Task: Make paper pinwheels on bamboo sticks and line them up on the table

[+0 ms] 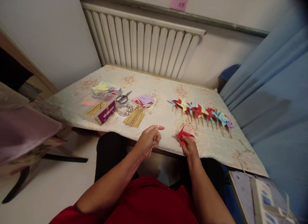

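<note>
My left hand (147,140) is closed round a thin wooden stick (150,151), its index finger pointing to the right. The stick's lower end sticks out below the fist. Just above the table's front edge, my right hand (190,148) pinches a red paper pinwheel (183,133) by its lower side. A gap separates the two hands. Finished-looking pinwheels on sticks (197,111), red, yellow, blue and purple, lie in a slanting row beyond my right hand. Left of my left hand is a loose bundle of wooden sticks (135,117).
Behind the bundle lie coloured paper pieces (145,100), scissors (123,97) and a clear round container of small shiny bits (125,109). A box of sticks (102,113) and more yellow paper (101,87) are farther left. A radiator (144,44) stands behind the flowered tablecloth (163,89).
</note>
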Motion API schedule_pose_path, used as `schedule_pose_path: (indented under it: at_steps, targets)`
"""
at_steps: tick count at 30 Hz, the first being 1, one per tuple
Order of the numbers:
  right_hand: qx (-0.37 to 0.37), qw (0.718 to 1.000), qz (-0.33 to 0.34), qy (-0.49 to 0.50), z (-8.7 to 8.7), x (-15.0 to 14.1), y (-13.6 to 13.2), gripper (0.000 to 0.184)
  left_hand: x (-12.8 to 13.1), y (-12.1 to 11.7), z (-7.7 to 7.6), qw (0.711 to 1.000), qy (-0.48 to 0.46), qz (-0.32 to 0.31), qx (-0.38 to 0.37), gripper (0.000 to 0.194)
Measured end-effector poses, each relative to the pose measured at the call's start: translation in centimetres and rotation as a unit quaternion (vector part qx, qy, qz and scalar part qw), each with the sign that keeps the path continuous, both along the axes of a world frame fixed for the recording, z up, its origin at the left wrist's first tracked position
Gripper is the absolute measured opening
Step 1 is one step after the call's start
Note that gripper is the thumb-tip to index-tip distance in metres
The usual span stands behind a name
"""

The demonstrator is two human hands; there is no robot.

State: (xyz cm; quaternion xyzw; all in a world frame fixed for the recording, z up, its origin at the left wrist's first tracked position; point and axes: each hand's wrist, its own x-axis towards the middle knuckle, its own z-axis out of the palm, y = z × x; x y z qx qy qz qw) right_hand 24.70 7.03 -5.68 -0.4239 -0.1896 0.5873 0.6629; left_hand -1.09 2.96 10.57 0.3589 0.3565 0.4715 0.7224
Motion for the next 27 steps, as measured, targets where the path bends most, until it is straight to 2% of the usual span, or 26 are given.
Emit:
schedule_pose_path:
  at_steps: [3,6,9,13,15,20,24,27]
  targets:
    - [0.000,1.000,0.011,-0.006,0.8,-0.5,-0.1,0.026,-0.1,0.0,0.2,1.000,-0.022,-0.015,-0.003,0.031]
    - [0.008,1.000,0.022,-0.015,2.6,-1.7,-0.3,0.024,-0.2,0.0,0.3,0.999,-0.036,-0.027,0.001,0.035]
    - [0.044,0.998,0.033,-0.032,5.5,-3.3,-0.8,0.022,-0.2,-0.1,0.5,0.999,-0.033,-0.029,0.007,0.035]
    - [0.105,0.986,0.100,-0.080,10.3,-5.6,-2.3,0.027,0.0,-0.3,0.7,1.000,-0.025,-0.013,0.014,0.019]
    - [0.144,0.974,0.120,-0.129,12.5,-6.6,-3.2,0.024,0.1,-0.4,0.7,0.999,-0.024,-0.006,0.019,0.016]
    - [0.251,0.888,0.159,-0.350,16.3,-8.7,-4.8,0.010,0.5,-0.8,0.8,0.999,-0.009,0.033,-0.001,0.021]
    - [0.317,0.807,0.127,-0.482,17.9,-9.9,-5.7,0.007,0.5,-1.1,0.9,0.999,-0.032,0.035,-0.010,0.021]
    - [0.341,0.768,0.093,-0.533,18.5,-10.4,-6.2,0.007,0.3,-1.2,0.8,0.999,-0.040,0.020,-0.013,0.019]
